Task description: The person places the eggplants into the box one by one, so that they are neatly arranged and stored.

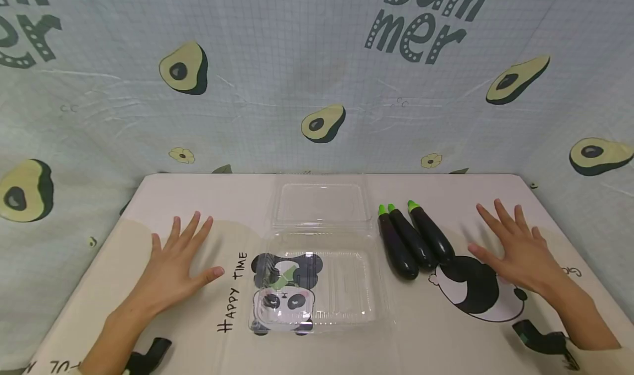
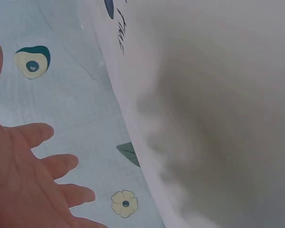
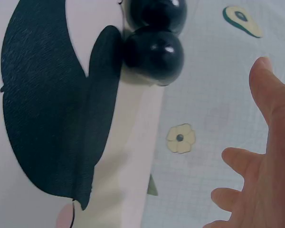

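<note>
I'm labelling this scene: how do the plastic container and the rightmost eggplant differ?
The plastic container is clear; the rightmost eggplant is dark, with a green tip. The container is boxy, its lid open; the eggplant is long and rounded. The container covers far more of the table than the eggplant does. Both look shiny and lie untouched.

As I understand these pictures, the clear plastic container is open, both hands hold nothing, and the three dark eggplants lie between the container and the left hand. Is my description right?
Not quite: the side is wrong. In the head view, the three dark eggplants lie between the clear plastic container and the right hand, not the left hand. The rest is right.
</note>
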Motion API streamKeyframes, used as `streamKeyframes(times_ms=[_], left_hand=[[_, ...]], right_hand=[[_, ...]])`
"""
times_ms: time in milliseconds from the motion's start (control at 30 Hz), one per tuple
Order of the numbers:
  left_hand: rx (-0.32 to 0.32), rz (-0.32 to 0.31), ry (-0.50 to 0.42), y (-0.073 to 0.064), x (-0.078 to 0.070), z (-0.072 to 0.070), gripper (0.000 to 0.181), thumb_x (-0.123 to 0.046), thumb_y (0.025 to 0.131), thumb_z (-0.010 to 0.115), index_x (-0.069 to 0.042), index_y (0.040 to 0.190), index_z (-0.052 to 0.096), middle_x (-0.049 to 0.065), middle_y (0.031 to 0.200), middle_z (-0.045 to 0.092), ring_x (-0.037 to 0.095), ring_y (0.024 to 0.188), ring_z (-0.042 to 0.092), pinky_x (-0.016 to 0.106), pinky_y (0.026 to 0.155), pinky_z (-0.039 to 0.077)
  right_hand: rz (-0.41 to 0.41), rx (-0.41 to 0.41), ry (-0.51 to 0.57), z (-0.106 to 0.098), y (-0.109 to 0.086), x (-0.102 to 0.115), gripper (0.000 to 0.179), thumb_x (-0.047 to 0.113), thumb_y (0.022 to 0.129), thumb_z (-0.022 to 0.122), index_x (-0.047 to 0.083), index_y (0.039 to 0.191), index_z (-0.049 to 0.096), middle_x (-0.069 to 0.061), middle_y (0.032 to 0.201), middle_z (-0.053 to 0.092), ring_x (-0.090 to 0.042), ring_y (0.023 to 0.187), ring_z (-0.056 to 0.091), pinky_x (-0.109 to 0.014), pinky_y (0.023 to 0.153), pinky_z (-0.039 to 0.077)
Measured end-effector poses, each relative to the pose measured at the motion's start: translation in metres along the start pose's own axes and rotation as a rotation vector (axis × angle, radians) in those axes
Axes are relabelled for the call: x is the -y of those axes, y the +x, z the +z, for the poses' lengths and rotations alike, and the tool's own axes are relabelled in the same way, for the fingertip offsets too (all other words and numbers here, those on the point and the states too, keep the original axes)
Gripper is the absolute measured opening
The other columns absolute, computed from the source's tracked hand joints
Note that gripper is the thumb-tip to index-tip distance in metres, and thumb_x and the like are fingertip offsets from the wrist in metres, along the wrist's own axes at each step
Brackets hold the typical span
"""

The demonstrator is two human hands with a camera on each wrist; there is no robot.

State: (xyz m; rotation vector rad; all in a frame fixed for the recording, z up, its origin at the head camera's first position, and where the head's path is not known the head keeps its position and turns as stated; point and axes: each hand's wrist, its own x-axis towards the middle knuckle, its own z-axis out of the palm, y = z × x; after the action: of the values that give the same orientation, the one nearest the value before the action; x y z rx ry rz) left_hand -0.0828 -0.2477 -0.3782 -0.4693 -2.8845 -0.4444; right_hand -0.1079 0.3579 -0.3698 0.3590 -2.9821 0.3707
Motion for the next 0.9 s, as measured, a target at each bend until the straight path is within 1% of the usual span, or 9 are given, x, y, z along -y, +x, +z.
streamKeyframes(times_ms=[200, 267, 433, 500, 633, 700, 767, 867, 900], left_hand=[[-0.045, 0.056, -0.098, 0.000, -0.012, 0.000, 0.095, -0.049, 0.080, 0.070, -0.016, 0.154, 0.022, 0.019, 0.155, 0.021, 0.047, 0.141, 0.005, 0.075, 0.100, -0.002], [-0.053, 0.074, -0.126, 0.001, -0.017, 0.002, 0.094, -0.049, 0.080, 0.071, -0.017, 0.154, 0.022, 0.018, 0.155, 0.021, 0.046, 0.141, 0.004, 0.074, 0.100, -0.001], [-0.067, 0.118, -0.198, 0.002, -0.030, 0.007, 0.092, -0.051, 0.080, 0.069, -0.017, 0.153, 0.024, 0.017, 0.156, 0.021, 0.045, 0.141, 0.007, 0.071, 0.103, 0.002], [-0.068, 0.135, -0.235, 0.000, -0.033, 0.009, 0.091, -0.052, 0.081, 0.068, -0.018, 0.154, 0.023, 0.016, 0.156, 0.022, 0.043, 0.142, 0.007, 0.068, 0.106, 0.002], [-0.074, 0.158, -0.304, -0.003, -0.038, 0.012, 0.089, -0.052, 0.083, 0.067, -0.018, 0.153, 0.024, 0.012, 0.157, 0.022, 0.038, 0.143, 0.008, 0.058, 0.111, 0.003], [-0.068, 0.159, -0.333, -0.004, -0.041, 0.013, 0.090, -0.050, 0.082, 0.068, -0.019, 0.153, 0.023, 0.009, 0.157, 0.021, 0.035, 0.144, 0.007, 0.056, 0.112, 0.007], [-0.052, 0.153, -0.359, -0.004, -0.043, 0.014, 0.091, -0.048, 0.082, 0.070, -0.021, 0.154, 0.022, 0.006, 0.158, 0.019, 0.032, 0.145, 0.007, 0.060, 0.110, 0.013], [-0.026, 0.141, -0.394, -0.004, -0.047, 0.016, 0.093, -0.046, 0.080, 0.072, -0.024, 0.154, 0.020, 0.004, 0.159, 0.017, 0.029, 0.145, 0.006, 0.069, 0.101, 0.023], [-0.022, 0.140, -0.403, -0.004, -0.048, 0.016, 0.093, -0.045, 0.080, 0.072, -0.024, 0.154, 0.020, 0.003, 0.159, 0.017, 0.031, 0.145, 0.007, 0.071, 0.098, 0.024]], right_hand=[[-0.048, -0.061, 0.090, -0.003, -0.003, 0.009, 0.083, 0.041, 0.089, 0.063, 0.019, 0.155, 0.017, -0.020, 0.157, 0.007, -0.046, 0.141, -0.003, -0.076, 0.098, -0.002], [-0.063, -0.079, 0.114, -0.003, -0.003, 0.015, 0.082, 0.039, 0.089, 0.064, 0.019, 0.154, 0.019, -0.020, 0.157, 0.010, -0.046, 0.141, 0.000, -0.075, 0.099, -0.001], [-0.090, -0.107, 0.177, -0.001, -0.003, 0.032, 0.080, 0.034, 0.088, 0.065, 0.021, 0.154, 0.022, -0.015, 0.158, 0.014, -0.042, 0.143, 0.007, -0.081, 0.092, 0.007], [-0.108, -0.115, 0.198, 0.000, -0.003, 0.038, 0.080, 0.033, 0.088, 0.067, 0.022, 0.154, 0.023, -0.013, 0.158, 0.016, -0.040, 0.143, 0.009, -0.082, 0.089, 0.010], [-0.157, -0.128, 0.209, 0.003, -0.003, 0.050, 0.081, 0.033, 0.086, 0.069, 0.022, 0.153, 0.025, -0.012, 0.157, 0.020, -0.038, 0.143, 0.013, -0.080, 0.091, 0.014], [-0.175, -0.135, 0.215, 0.006, -0.003, 0.055, 0.082, 0.033, 0.085, 0.070, 0.022, 0.153, 0.026, -0.012, 0.157, 0.021, -0.037, 0.143, 0.013, -0.079, 0.092, 0.015], [-0.185, -0.145, 0.219, 0.008, -0.004, 0.061, 0.081, 0.033, 0.085, 0.071, 0.022, 0.153, 0.027, -0.012, 0.156, 0.022, -0.037, 0.143, 0.013, -0.078, 0.092, 0.016], [-0.181, -0.162, 0.225, 0.011, -0.005, 0.069, 0.081, 0.032, 0.084, 0.072, 0.021, 0.152, 0.030, -0.012, 0.155, 0.025, -0.037, 0.143, 0.015, -0.078, 0.092, 0.019], [-0.179, -0.168, 0.231, 0.013, -0.005, 0.072, 0.080, 0.032, 0.083, 0.072, 0.021, 0.151, 0.031, -0.012, 0.155, 0.026, -0.038, 0.142, 0.016, -0.078, 0.092, 0.019]])
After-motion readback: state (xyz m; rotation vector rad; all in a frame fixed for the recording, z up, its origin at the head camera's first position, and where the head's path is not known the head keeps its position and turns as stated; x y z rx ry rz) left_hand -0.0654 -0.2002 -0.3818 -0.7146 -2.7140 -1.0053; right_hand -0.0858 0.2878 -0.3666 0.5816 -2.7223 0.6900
